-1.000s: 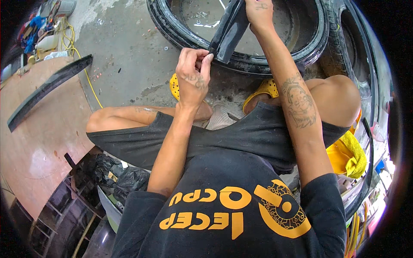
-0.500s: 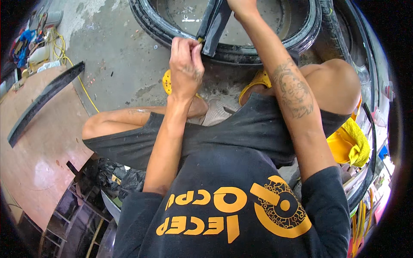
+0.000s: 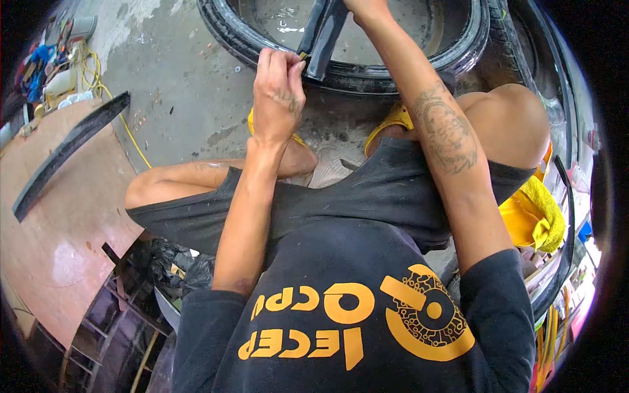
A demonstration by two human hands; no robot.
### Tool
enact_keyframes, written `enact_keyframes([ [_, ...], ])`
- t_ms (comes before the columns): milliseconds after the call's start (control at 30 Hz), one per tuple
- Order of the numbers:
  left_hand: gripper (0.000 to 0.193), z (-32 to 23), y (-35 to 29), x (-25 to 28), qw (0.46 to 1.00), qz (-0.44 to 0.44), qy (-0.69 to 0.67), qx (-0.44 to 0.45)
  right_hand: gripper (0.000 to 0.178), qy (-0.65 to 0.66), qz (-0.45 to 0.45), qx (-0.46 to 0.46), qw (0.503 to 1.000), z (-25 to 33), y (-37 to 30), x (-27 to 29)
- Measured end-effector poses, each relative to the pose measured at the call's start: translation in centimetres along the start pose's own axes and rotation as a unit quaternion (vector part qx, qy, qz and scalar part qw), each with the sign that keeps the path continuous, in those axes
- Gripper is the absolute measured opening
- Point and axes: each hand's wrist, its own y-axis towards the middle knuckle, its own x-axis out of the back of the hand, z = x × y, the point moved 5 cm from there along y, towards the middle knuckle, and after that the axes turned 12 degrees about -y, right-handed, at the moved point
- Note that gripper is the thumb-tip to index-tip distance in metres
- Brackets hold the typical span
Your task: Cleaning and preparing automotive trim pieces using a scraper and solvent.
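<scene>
A long black trim strip [image 3: 325, 44] with a lengthwise fold slants over a black ring-shaped part [image 3: 357, 80], which resembles a tyre, on the floor. At the strip's near end my left hand [image 3: 278, 92] is closed in a pinch against its left edge. A tiny yellowish bit shows by the fingertips; what exactly they grip is too small to make out. My right hand [image 3: 367, 9] is at the top edge of the picture, beside the strip's upper part. Its fingers are cut off or hidden, so its hold on the strip does not show.
On the left, a curved black strip [image 3: 72, 154] lies on a plywood board [image 3: 65, 255]. A yellow cord [image 3: 124, 124] crosses the concrete floor. At right are a yellow cloth [image 3: 547, 216] and a curved black strip [image 3: 565, 242]. A black plastic bag [image 3: 187, 268] sits lower left.
Both hands and the black trim strip have shifted slightly away from me and a little left. The left hand stays pinched at the strip's near end.
</scene>
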Motion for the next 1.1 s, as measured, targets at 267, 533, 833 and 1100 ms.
enact_keyframes([
  [267,0.020,-0.7,-0.6,1.0,0.995,-0.057,-0.029,0.072,0.045,0.026,-0.001,0.008,1.000,-0.7,0.8,0.1],
  [533,0.005,-0.4,-1.1,0.4,0.999,-0.018,-0.025,0.040,0.047,-0.013,-0.018,-0.001,1.000,0.7,-0.4,0.4],
  [833,0.004,0.1,0.3,-0.7,0.999,-0.001,-0.017,0.035,0.049,-0.006,-0.013,0.001,1.000,0.6,0.5,0.4],
  [1100,0.004,0.2,0.3,-0.8,0.997,-0.004,-0.026,0.071,0.048,0.018,0.013,-0.015,1.000,1.2,0.1,0.8],
])
